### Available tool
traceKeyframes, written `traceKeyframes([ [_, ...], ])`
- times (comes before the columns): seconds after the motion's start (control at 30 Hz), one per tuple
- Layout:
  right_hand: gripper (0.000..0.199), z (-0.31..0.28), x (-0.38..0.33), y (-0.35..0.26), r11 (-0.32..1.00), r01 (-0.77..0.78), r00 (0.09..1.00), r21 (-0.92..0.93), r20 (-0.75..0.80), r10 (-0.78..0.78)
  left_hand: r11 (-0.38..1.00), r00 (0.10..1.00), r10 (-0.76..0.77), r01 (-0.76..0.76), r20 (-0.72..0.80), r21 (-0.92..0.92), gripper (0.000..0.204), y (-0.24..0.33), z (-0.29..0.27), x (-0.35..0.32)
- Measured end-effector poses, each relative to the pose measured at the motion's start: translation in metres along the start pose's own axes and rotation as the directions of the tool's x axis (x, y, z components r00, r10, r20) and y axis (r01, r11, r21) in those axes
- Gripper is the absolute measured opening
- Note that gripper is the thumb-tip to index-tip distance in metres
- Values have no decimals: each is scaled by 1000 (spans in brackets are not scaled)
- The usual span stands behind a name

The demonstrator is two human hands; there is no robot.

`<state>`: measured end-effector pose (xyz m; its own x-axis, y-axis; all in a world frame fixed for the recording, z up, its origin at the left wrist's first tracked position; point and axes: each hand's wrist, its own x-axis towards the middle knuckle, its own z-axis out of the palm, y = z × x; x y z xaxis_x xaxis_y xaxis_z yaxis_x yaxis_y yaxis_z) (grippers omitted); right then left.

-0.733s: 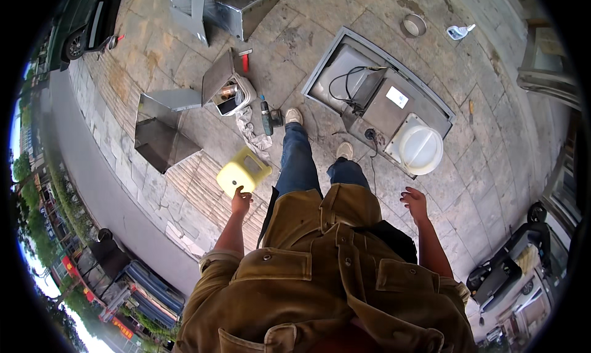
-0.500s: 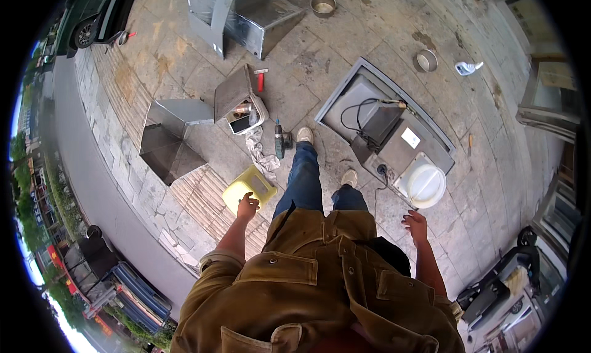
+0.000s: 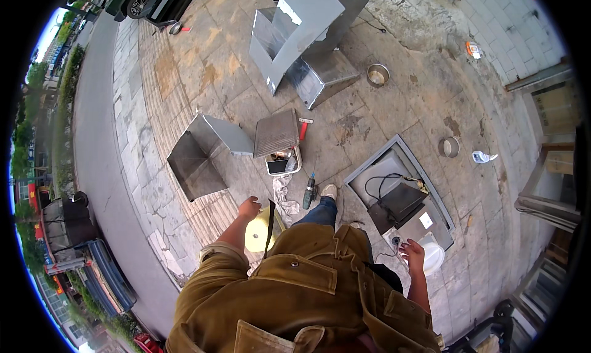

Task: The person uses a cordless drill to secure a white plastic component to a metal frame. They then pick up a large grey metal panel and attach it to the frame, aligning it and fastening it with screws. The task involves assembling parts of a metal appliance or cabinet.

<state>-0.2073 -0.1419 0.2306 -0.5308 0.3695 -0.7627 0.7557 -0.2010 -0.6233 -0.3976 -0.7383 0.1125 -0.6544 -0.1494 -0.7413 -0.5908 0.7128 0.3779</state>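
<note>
Left grip (image 3: 249, 208) hangs near yellow stool (image 3: 257, 227), black strap (image 3: 269, 228) across, cloth (image 3: 282, 196) beyond

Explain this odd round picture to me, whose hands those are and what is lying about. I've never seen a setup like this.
There is no machine at work here: these are a person's own bare hands. A fisheye camera on the person's head looks down, so straight edges bend near the rim and the brown jacket fills the bottom.

The left hand is by a yellow plastic item; the right hand is near a white round part. Neither visibly holds anything.

On the paving lie a cordless drill, a pale cloth, an open white box, a red-handled tool, a framed metal unit with cables and bent sheet metal.
</note>
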Motion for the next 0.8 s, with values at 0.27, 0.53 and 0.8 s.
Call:
traceKeyframes([
  [0.27,45,-20,14,-14,998,-22,999,-59,-27,20,991,992,90,-80,-91,108,39,0,3,12],
  [0.53,45,-34,22,-12,999,51,995,-17,82,-50,990,975,106,-84,-195,117,41,30,5,-19],
  [0.8,45,-106,16,8,1000,4,999,-21,-46,-5,984,965,149,-122,-215,134,42,65,26,-36],
])
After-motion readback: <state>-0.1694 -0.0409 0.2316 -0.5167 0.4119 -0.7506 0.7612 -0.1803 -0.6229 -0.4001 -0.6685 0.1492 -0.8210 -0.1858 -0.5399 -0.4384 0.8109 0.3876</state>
